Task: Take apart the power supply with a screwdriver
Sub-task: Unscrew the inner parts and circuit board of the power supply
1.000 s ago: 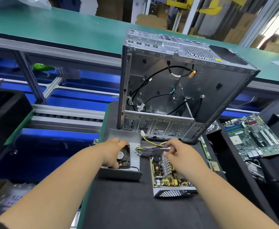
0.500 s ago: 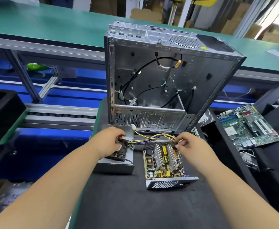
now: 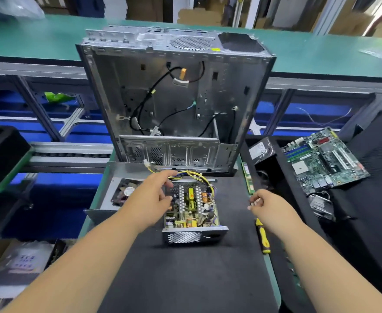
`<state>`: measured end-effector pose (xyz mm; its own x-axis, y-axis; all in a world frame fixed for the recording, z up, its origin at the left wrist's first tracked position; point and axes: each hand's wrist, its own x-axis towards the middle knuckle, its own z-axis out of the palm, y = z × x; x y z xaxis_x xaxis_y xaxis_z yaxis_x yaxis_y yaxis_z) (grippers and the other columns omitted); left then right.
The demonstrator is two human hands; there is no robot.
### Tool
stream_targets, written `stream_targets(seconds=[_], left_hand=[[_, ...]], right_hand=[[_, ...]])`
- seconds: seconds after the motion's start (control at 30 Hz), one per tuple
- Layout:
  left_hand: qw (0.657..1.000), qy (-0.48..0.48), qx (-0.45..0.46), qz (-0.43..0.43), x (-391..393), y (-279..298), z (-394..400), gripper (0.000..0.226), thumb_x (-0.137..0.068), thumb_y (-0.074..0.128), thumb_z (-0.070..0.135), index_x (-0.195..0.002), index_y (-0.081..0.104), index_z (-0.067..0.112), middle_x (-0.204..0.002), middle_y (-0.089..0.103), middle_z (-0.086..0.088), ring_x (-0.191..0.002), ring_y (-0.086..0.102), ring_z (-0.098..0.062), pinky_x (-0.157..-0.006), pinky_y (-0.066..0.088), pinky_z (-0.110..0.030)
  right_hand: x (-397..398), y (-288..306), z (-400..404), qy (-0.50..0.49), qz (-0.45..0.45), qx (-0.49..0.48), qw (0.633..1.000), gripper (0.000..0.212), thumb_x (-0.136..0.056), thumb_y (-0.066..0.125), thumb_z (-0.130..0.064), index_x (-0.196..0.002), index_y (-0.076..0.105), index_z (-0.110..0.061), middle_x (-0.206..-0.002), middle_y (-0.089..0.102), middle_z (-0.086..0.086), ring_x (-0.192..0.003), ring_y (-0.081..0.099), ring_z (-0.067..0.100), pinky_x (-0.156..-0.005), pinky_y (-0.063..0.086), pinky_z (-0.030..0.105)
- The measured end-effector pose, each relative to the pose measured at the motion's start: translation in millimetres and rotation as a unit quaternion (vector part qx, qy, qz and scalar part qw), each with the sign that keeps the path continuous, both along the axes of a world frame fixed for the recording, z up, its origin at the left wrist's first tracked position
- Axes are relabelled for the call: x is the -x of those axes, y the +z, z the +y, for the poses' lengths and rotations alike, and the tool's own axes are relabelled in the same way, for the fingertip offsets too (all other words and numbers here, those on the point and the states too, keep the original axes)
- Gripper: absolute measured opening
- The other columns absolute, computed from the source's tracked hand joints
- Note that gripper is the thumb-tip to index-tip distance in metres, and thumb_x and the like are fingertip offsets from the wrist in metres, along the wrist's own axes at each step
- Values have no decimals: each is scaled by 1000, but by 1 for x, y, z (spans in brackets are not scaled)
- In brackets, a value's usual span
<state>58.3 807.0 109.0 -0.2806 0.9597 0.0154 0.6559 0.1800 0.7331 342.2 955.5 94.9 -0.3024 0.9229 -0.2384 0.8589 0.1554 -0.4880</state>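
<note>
PC case [image 3: 176, 102] stands upright at the back of the black mat [image 3: 185, 279], gutted, only loose cables inside. Everything else sits relative to it.

Just in front of the case, left: power supply cover [image 3: 108, 195], already off, fan [image 3: 125, 192] in it facing up. Front centre: power supply tray [image 3: 193, 233] with its board [image 3: 192, 206] exposed, heatsinks and yellow parts showing, yellow wire bundle [image 3: 196, 176] looping off its far end toward the case.

So, my read: lid removal done. Left: board out of the tray, fan off the cover. Can't see which board screws remain.

Left hand [image 3: 149, 197] hovers over the tray's left edge, fingers loosely spread, reaching at the wires, gripping nothing clearly. Right hand [image 3: 266, 204] is right of the tray, fingers curled in; may be pinching something small, cannot tell.

Screwdriver [image 3: 262, 236], yellow and black, lies on the mat under the right wrist, near the mat's right edge. Unheld.

Room: bare mat in front of the tray. Right is tight, with a green stick [image 3: 248, 179] along the mat edge and a motherboard [image 3: 321, 161] well beyond. Cover crowds the left edge.
</note>
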Motion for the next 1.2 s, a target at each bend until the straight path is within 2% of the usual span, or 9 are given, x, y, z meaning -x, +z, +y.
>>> stream_targets(seconds=[0.07,0.17,0.23,0.37,0.57,0.7,0.87,1.07,1.2], left_hand=[[1000,-11,9,-5,-20,-2,3,68,-87,57,1,-138,44,42,-106,48,22,-72,55,-7,-73,51,-25],[999,-39,19,32,-45,-8,5,63,-83,57,4,-131,48,44,-105,44,26,-85,51,4,-72,42,-14],[996,-47,30,69,-59,-11,5,43,-87,61,14,-118,56,43,-100,46,25,-88,51,7,-74,39,-13],[995,-37,55,74,-79,-14,2,7,-87,67,32,-94,67,34,-93,58,15,-81,58,-2,-83,50,-28],[992,52,44,104,-79,-12,-4,7,-89,66,32,-93,63,36,-97,55,12,-92,54,-7,-85,46,-30],[958,192,130,168,-67,-10,-11,16,-91,62,39,-98,62,25,-101,58,2,-94,59,-22,-83,49,-36],[925,231,246,178,-65,-9,-20,25,-92,56,43,-74,55,25,-84,64,5,-86,59,-21,-68,41,-29],[929,257,210,165,-76,-6,-21,16,-86,61,32,-77,62,19,-81,65,1,-81,62,-21,-72,52,-32],[966,172,91,170,-90,-9,-9,2,-86,66,30,-87,65,28,-90,54,6,-92,56,-19,-83,48,-35]], right_hand=[[-16,-9,2,5,-49,15,999,17,-85,72,-31,-87,56,-26,-75,57,-11,-76,60,17,-67,47,32],[-31,-21,2,-1,-84,42,996,25,-83,73,-39,-86,52,-25,-79,61,-7,-74,60,15,-62,42,30],[-37,-26,1,2,-100,51,994,30,-82,72,-45,-85,50,-25,-82,61,-6,-76,60,16,-64,43,31],[-41,-30,-1,23,-130,66,989,42,-81,71,-54,-98,50,-22,-92,60,-3,-87,60,19,-66,43,32],[-41,-28,-1,49,-130,83,987,41,-82,73,-38,-107,50,-16,-101,67,3,-92,64,23,-70,46,31],[-49,-24,2,-12,-14,102,995,19,-79,60,-26,-95,51,-22,-78,69,0,-61,68,17,-62,53,30],[-58,-15,9,-9,76,40,996,15,-86,59,-28,-96,50,-24,-79,65,-1,-72,64,21,-68,51,36],[-53,1,4,21,214,15,977,15,-81,67,-19,-78,55,-28,-71,55,-7,-55,45,13,-52,34,29],[-45,13,-3,60,284,26,957,20,-81,72,-15,-77,61,-31,-73,60,-7,-54,46,9,-54,35,24]])
